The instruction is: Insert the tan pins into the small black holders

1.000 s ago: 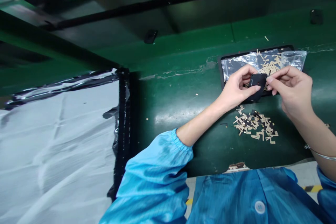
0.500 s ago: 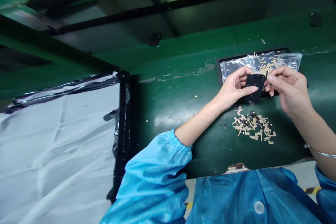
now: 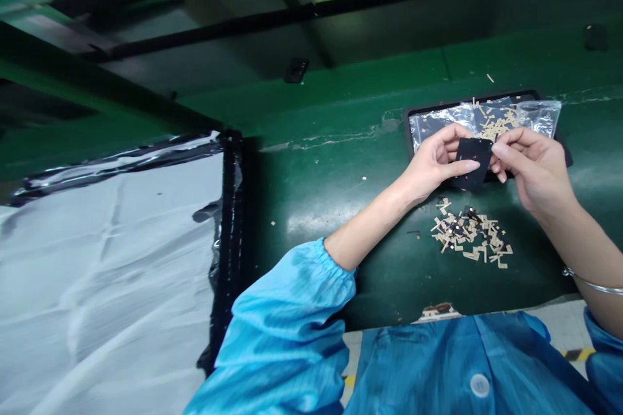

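Between the thumb and fingers of my left hand [image 3: 440, 159] is a thin black sheet [image 3: 476, 154] with small holes and reddish marks. My right hand [image 3: 530, 165] is closed in a pinch at the sheet's upper right edge; whatever lies between those fingertips is too small or hidden to make out. Both hands are over the near edge of a black tray [image 3: 407, 126], which holds clear plastic bags [image 3: 538, 115] and a heap of small beige pieces [image 3: 496, 122]. Closer to my body lies a loose pile of small beige and black L-shaped pieces [image 3: 470, 233].
A white-covered surface [image 3: 121, 272] with a black taped border stands at the left. A small black part [image 3: 296, 70] lies toward the back of the green table [image 3: 311, 188], another black part [image 3: 596, 37] at the far right. Stray bits are scattered about.
My right hand has shifted slightly left and closer to the sheet's edge. The dark sliver that stuck up at its fingertips no longer shows. My left hand keeps its hold on the sheet.
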The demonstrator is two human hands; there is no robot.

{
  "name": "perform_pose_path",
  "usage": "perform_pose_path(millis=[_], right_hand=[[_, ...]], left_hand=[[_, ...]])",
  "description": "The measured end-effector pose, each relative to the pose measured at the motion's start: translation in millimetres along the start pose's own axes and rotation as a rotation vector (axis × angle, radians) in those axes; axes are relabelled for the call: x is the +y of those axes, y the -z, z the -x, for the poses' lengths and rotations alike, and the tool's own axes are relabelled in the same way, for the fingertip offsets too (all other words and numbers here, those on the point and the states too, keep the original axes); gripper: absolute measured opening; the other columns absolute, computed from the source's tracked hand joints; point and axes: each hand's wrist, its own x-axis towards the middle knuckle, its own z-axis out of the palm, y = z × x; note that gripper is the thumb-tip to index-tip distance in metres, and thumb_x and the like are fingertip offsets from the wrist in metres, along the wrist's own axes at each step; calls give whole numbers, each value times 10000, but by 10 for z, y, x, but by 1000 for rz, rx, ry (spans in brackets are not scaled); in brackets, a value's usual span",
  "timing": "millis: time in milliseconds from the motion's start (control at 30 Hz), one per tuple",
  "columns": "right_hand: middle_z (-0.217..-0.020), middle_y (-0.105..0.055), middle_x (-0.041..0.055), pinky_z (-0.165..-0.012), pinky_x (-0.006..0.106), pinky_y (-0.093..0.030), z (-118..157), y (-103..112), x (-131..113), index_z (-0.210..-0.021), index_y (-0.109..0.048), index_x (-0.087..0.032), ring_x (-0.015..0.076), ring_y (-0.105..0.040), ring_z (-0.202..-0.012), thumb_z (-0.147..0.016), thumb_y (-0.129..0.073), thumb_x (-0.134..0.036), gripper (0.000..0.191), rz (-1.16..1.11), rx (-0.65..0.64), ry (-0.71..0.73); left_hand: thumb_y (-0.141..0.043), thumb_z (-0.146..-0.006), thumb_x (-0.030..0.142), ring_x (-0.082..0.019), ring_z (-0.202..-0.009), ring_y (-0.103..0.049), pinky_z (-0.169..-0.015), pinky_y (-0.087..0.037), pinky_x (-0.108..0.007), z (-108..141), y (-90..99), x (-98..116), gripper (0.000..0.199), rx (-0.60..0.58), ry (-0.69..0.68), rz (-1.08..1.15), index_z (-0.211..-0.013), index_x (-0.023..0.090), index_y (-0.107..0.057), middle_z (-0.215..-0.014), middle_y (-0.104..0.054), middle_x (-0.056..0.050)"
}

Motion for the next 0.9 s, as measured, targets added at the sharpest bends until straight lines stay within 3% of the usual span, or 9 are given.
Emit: perform_pose_path(millis=[167, 333, 567, 900], right_hand=[[-551, -548, -38, -379, 216, -351, 7, -14, -55, -708, -619, -223, 89, -507, -476, -646, -786, -345, 215, -64, -17, -66], [-536, -548, -34, -375, 224, -342, 7, 3, -80, -657, -613, -219, 90, -486, -457, -614, -807, -357, 242, -89, -74, -72], [-583, -581, -13, -401, 242, -338, 40, 12, -74, -667, -634, -205, 88, -495, -480, -689, -762, -219, 130, -88, 0, 30], [-595, -587, -17, -407, 248, -343, 46, -15, -55, -675, -658, -207, 92, -504, -499, -677, -752, -162, 104, -63, -10, 66]], left_hand=[[-809, -579, 362, -109, -764, -599, -768, -515, -274, -4, 17, -12, 454, -14, -32, -1, -845, 180, -490, -819, -597, 19], [-780, -615, 406, -133, -760, -622, -716, -517, -283, -7, 33, -12, 481, -71, 23, -41, -936, 183, -500, -844, -630, -3], [-800, -614, 332, -152, -877, -593, -691, -481, -228, 78, -117, 2, 521, 151, -143, -344, -1038, 171, -543, -923, -627, -35], [-705, -706, 233, -202, -1043, -550, -643, -495, -214, 96, -133, -12, 483, 139, -221, -424, -1160, 212, -540, -1215, -563, -77]])
